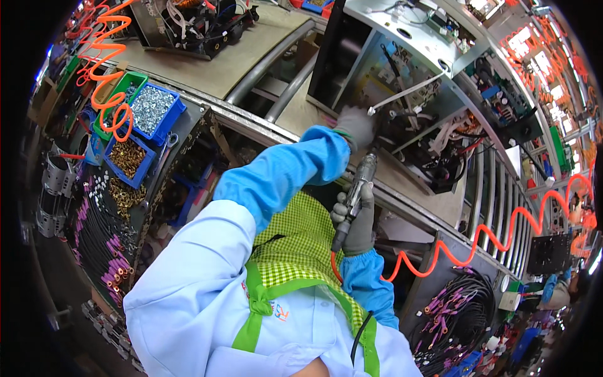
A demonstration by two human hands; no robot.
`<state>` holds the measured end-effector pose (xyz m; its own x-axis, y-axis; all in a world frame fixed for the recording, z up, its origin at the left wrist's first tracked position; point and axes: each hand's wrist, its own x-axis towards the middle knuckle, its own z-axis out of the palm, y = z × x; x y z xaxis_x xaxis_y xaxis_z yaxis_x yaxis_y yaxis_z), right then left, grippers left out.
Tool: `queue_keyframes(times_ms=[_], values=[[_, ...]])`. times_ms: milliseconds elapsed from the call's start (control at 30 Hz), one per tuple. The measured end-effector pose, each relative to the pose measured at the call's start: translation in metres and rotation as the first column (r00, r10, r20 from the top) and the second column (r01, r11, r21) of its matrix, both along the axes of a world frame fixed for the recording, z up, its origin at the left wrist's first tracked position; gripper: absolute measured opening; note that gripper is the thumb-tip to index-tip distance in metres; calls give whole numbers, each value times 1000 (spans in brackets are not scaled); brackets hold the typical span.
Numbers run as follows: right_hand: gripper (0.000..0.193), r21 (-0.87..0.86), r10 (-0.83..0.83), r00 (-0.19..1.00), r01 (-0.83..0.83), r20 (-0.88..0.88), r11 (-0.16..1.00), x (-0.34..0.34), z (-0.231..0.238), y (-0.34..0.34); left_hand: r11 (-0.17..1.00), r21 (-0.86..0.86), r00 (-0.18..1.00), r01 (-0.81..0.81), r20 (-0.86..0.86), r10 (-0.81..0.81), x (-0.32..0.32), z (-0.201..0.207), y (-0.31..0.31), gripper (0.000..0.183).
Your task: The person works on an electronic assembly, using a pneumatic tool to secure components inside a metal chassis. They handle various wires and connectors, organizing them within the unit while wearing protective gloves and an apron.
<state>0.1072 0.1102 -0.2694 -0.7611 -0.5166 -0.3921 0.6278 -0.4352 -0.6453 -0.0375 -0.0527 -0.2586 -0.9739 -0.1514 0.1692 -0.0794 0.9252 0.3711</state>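
Note:
My right hand (pixel 358 221), in a grey glove, is closed round a silver pneumatic screwdriver (pixel 363 179). The tool points up and away from me, and an orange hose (pixel 336 267) joins its lower end. My left hand (pixel 357 127), also gloved in grey, reaches to the front of an open metal cabinet (pixel 402 47). Its fingers are blurred against the dark cabinet edge, so their grip is hidden. Wires and parts (pixel 455 141) fill the cabinet beside it. A white strip (pixel 408 93) slants across the opening just right of my left hand.
Blue bins of silver screws (pixel 152 108) and brass fittings (pixel 127 158) stand on the left, near black cables with purple ends (pixel 107 232). More such cables (pixel 458 308) lie at lower right. A coiled orange hose (pixel 477 248) crosses the right side, before a roller conveyor (pixel 496 207).

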Motion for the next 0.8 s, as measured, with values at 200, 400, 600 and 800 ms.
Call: queue_keyframes(times_ms=[200, 400, 600, 800], values=[[48, 33, 32, 997, -30, -76, 999, -5, 8, 17, 697, 695, 977, 177, -209, -40, 48, -15, 22, 54], [42, -3, 53, 998, -53, -22, 999, -18, 8, 15, 646, 755, 993, 108, -55, -102, 44, -11, 37, 48], [44, -52, 85, 996, -87, -38, 995, -26, 4, 17, 655, 746, 993, 120, -91, -78, 36, -19, 38, 48], [45, -94, 90, 996, -90, -10, 991, -31, 0, 27, 658, 744, 993, 115, -95, -67, 35, -19, 49, 50]])
